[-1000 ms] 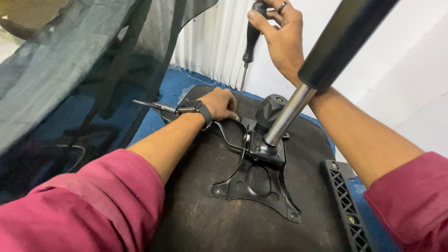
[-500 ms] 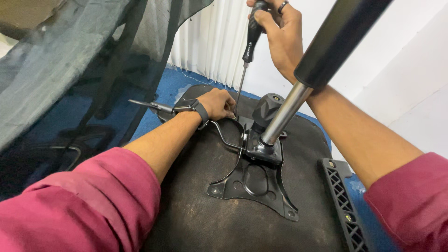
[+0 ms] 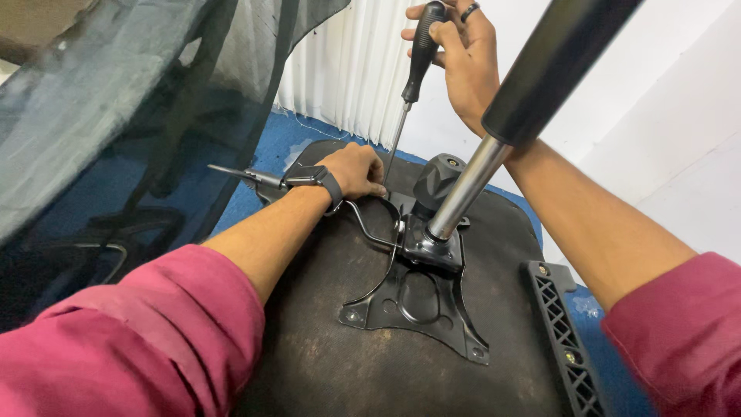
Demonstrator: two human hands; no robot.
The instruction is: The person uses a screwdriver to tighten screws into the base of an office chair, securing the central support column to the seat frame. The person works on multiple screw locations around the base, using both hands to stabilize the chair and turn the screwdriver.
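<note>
An upturned chair seat (image 3: 324, 363) lies before me, its black underside up. A black metal mounting plate (image 3: 417, 305) is fixed on it, with a gas cylinder (image 3: 509, 108) rising from it toward me. My right hand (image 3: 459, 58) grips the black handle of a long screwdriver (image 3: 407, 93), whose shaft points down near the plate's far corner. My left hand (image 3: 353, 170), with a watch on the wrist, rests closed on the seat by the screwdriver tip, next to a thin bent lever rod (image 3: 370, 228). Whether it pinches anything is hidden.
A dark mesh chair back (image 3: 116, 93) leans at the left. A black ribbed plastic armrest bracket (image 3: 563, 332) lies on the seat's right edge. Blue floor (image 3: 262, 147) and white vertical blinds (image 3: 347, 69) lie beyond; a white wall stands at the right.
The screwdriver and my right hand have shifted slightly lower in view and to the left. My left hand has stayed put on the seat.
</note>
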